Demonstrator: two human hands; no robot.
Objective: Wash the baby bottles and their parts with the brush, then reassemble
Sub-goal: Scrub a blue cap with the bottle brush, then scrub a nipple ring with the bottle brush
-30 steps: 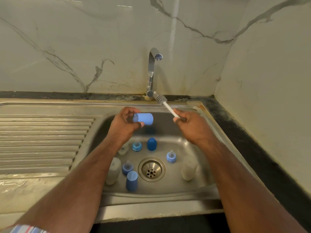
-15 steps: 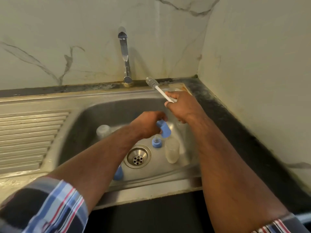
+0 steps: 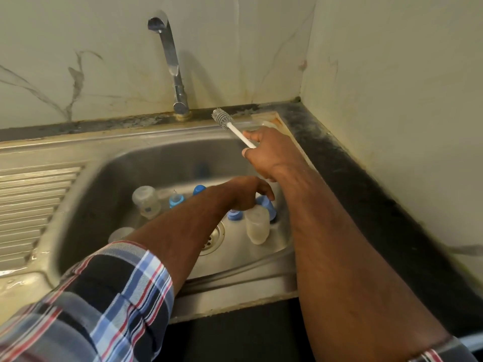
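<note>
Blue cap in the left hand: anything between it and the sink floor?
The left hand holds the blue plastic cap low at the sink's right side; a translucent bottle and blue ring crowd that spot.

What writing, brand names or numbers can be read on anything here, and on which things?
None can be read.
Bottle at the left of the sink: faint marks on its side, too blurred to read.
Brush, tap, blue cap: no text shows.

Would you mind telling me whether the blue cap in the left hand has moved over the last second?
Yes. The blue cap has gone from held up below the tap down to the sink floor, right of the drain.
</note>
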